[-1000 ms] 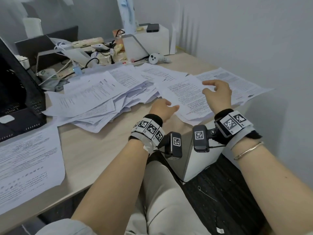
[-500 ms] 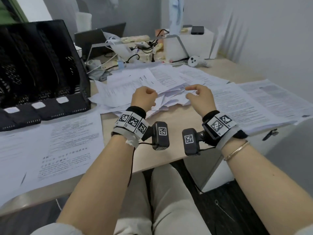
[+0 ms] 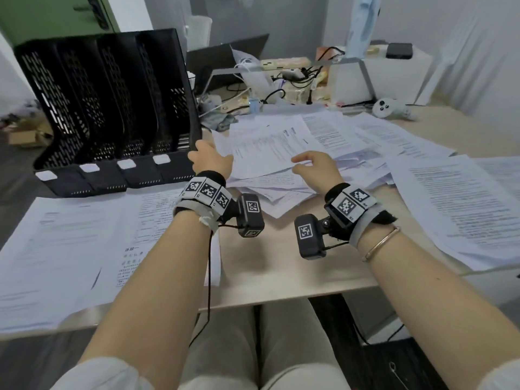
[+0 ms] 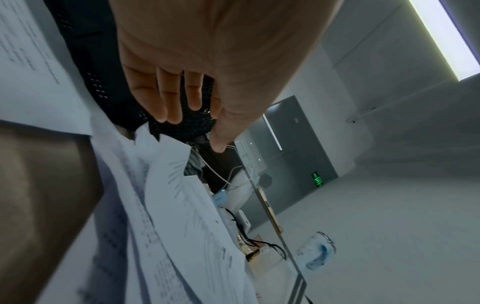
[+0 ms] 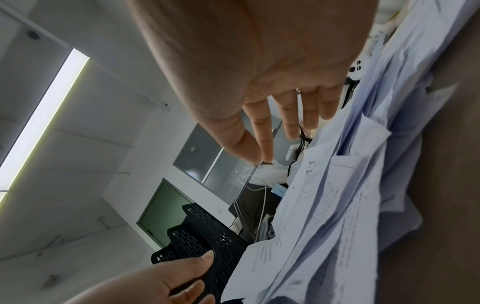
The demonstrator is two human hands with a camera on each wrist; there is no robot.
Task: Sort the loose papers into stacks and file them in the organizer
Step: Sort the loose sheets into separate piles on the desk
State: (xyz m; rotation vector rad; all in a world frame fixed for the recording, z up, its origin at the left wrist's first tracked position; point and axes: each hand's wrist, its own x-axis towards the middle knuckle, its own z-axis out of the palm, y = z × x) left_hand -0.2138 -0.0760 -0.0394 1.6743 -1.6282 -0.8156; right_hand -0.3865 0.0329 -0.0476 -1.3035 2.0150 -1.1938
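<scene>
A messy pile of loose papers covers the middle of the desk. The black mesh organizer stands at the left with its slots showing no papers. My left hand hovers between the organizer's right wall and the pile's left edge. In the left wrist view its fingers are straight and hold nothing. My right hand is over the pile's front edge, and its fingers are spread loosely above the sheets, gripping nothing.
Flat printed sheets lie at the front left, and another flat stack lies at the right. Cables, a power strip, a white box and a small white controller crowd the back. Bare desk shows in front.
The view has swung left, bringing the organizer into sight. Both hands have moved from the right-hand sheets to the middle pile. The left hand has uncurled and reached toward the organizer's edge.
</scene>
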